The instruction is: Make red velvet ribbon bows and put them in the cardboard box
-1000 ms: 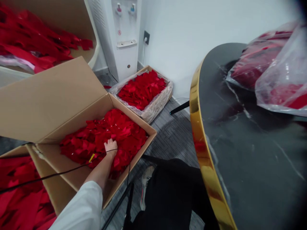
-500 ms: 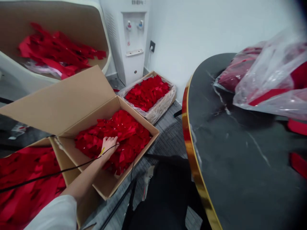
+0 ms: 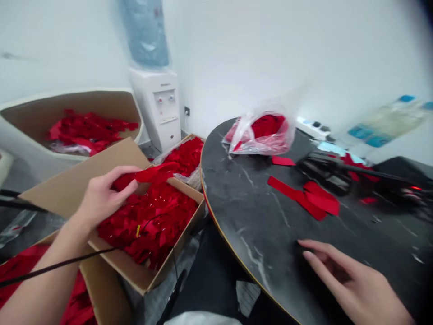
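"So, what's at the far left?"

"A lower box (image 3: 108,289) with red fabric in it, and behind it a white chair (image 3: 18,137) holding a heap of red pieces (image 3: 83,128)."

"And the left hand (image 3: 101,198)?"

"It's grasping a red strip (image 3: 154,173) between thumb and fingers, above the open box (image 3: 191,228), which is filled with more red pieces. A dark cord runs across the forearm."

"What's past that?"

"A water dispenser (image 3: 169,110) by the wall, then a plastic-lined box (image 3: 195,179) of red pieces on the floor, partly hidden by the surface (image 3: 233,194)."

"What does the surface carry?"

"Near its back edge, a clear bag (image 3: 257,149) with red material inside. A few loose strips (image 3: 287,190) lie to the right of it and closer to us, beside some dark gear (image 3: 324,174)."

"And the right hand (image 3: 358,284)?"

"Released, with its fingers loosely curved, over the near part of the surface. I can't tell whether the fingertips touch it."
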Available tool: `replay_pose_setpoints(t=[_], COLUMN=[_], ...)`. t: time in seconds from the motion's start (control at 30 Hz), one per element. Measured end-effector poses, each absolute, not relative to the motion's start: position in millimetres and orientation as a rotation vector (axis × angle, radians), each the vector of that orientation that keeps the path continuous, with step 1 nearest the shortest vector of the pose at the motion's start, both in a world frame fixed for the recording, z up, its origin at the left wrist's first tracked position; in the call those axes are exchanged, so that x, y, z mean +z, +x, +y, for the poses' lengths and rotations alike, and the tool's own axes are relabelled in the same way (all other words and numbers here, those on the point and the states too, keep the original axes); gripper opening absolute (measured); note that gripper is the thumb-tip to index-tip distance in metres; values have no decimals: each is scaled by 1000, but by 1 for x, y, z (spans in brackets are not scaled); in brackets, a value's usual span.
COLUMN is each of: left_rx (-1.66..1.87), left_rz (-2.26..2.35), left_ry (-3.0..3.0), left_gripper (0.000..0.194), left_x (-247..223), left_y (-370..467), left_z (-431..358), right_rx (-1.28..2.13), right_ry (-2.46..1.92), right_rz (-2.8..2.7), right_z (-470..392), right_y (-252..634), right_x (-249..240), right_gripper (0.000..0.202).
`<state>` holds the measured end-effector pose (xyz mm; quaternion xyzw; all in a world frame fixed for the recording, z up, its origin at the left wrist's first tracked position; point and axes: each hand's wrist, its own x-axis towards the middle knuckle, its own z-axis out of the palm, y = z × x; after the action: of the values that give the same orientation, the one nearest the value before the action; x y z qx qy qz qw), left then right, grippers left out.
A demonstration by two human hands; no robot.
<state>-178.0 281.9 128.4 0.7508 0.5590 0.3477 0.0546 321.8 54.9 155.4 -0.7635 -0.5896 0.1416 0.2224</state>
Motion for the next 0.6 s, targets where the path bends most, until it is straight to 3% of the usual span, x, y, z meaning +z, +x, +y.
replay_pose_setpoints(t=[0.1,0.23,0.4,0.6], left_rx=[1086,829,597,344], left_rz=[1232,381,-6,-225], left_ry=[2505,2729,2807,2861], left_gripper=[26,20,13,32], left_x=[193,237,230,200], left_y=[-115,-4,121,186], left_z=[260,239,228,230], right_rx=[622,301,320,380], right_ry=[-2078,-2114,-2072,-2036], right_rz=[-1623,-1726,-1843,-1751], right_z=[67,99,131,138], right_y=[339,382,408,408], right_x=[185,216,208,183], right_gripper=[43,36,19,19])
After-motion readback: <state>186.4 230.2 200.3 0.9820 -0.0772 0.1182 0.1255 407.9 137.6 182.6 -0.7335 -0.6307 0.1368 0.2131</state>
